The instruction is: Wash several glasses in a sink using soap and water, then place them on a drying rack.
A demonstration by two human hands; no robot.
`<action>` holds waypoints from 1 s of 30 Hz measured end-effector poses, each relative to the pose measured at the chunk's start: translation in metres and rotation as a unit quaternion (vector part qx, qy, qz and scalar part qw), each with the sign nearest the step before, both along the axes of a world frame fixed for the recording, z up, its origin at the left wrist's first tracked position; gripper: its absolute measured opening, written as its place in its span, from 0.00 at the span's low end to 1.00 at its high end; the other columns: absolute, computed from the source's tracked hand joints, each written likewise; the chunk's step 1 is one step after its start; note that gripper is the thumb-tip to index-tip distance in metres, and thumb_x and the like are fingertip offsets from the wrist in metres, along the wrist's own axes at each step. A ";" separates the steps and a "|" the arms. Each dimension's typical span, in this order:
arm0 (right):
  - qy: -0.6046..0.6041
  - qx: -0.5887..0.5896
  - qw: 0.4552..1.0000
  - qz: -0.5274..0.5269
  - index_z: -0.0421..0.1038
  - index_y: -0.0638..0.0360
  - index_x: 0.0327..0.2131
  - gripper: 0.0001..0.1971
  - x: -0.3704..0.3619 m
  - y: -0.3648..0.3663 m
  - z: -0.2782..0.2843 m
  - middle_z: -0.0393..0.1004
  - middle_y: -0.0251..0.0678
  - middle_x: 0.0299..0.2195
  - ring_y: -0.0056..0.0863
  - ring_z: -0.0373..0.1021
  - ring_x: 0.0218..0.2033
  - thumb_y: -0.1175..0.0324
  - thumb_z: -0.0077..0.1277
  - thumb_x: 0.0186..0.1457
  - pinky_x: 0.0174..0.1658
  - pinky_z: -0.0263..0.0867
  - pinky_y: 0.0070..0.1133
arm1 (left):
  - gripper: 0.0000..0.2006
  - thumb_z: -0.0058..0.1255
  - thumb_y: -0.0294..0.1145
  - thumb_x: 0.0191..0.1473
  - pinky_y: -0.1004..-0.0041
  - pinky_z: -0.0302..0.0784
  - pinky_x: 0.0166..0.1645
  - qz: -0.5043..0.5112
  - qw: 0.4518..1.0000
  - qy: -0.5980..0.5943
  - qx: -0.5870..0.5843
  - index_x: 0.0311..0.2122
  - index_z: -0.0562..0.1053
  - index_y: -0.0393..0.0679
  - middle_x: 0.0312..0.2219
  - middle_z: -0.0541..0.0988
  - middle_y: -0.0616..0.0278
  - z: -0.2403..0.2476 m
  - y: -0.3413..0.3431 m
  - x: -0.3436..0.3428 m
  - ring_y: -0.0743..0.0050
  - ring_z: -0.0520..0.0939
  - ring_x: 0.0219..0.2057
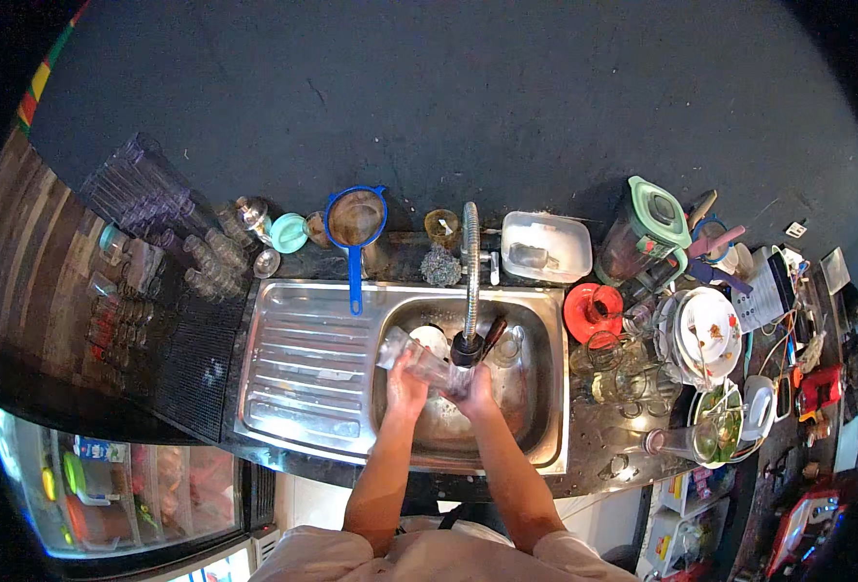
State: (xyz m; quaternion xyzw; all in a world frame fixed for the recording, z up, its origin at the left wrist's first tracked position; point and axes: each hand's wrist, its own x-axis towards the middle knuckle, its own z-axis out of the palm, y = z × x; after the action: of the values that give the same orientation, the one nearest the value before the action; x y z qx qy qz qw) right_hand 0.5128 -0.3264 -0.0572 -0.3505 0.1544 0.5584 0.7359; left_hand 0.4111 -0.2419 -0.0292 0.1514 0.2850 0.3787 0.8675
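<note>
My left hand is closed around a tall clear drinking glass, which lies tilted over the sink basin. The open end of the glass points toward the black spray head of the tap. Right under that spray head, my right hand is at the end of the glass; its fingers are partly hidden by the tap and water. A dark handle sticks up just beyond my right hand, and I cannot tell whether it is touched. A white dish and a clear glass item lie in the basin.
Left of the basin is a ribbed drainboard, with a blue strainer behind it. Clear glasses stand farther left. A plastic tub, blender jug, red saucer, glass mugs and dirty plates crowd the right.
</note>
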 end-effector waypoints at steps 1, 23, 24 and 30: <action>0.039 0.010 0.999 0.027 0.67 0.53 0.34 0.20 -0.006 0.014 0.007 0.71 0.34 0.33 0.33 0.68 0.30 0.47 0.42 0.46 0.30 0.65 0.33 | 0.16 0.48 0.39 0.47 0.59 0.69 0.42 0.024 1.000 -0.008 0.001 0.42 0.66 0.45 0.40 0.71 0.63 -0.002 0.010 -0.008 0.65 0.71 0.41; -0.146 0.073 0.983 0.086 0.56 0.58 0.49 0.27 -0.010 -0.069 0.037 0.67 0.44 0.35 0.36 0.70 0.28 0.77 0.49 0.41 0.29 0.70 0.27 | 0.19 0.38 0.46 0.51 0.63 0.69 0.43 -0.205 0.977 -0.028 -0.054 0.42 0.68 0.44 0.36 0.74 0.58 -0.027 -0.017 0.034 0.61 0.74 0.37; -0.239 -0.021 0.965 0.109 0.59 0.58 0.47 0.30 -0.005 -0.077 0.024 0.69 0.40 0.32 0.33 0.70 0.28 0.81 0.50 0.34 0.30 0.68 0.26 | 0.17 0.38 0.43 0.52 0.66 0.70 0.42 -0.245 0.969 -0.020 -0.039 0.42 0.68 0.42 0.34 0.74 0.57 -0.033 -0.024 0.038 0.62 0.75 0.37; -0.677 -0.282 0.632 0.250 0.64 0.62 0.38 0.29 0.003 -0.102 0.006 0.72 0.44 0.26 0.40 0.70 0.29 0.69 0.58 0.24 0.32 0.65 0.28 | 0.15 0.53 0.38 0.45 0.74 0.70 0.39 -0.232 0.957 0.170 0.041 0.37 0.70 0.43 0.30 0.74 0.66 -0.090 -0.048 0.039 0.75 0.75 0.32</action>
State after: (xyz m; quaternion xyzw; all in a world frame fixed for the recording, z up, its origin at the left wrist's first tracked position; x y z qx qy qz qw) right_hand 0.5158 -0.4288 -0.0514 -0.8460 -0.3302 0.2559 0.3313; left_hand 0.4498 -0.2898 -0.1197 0.3108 0.3694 0.1468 0.8634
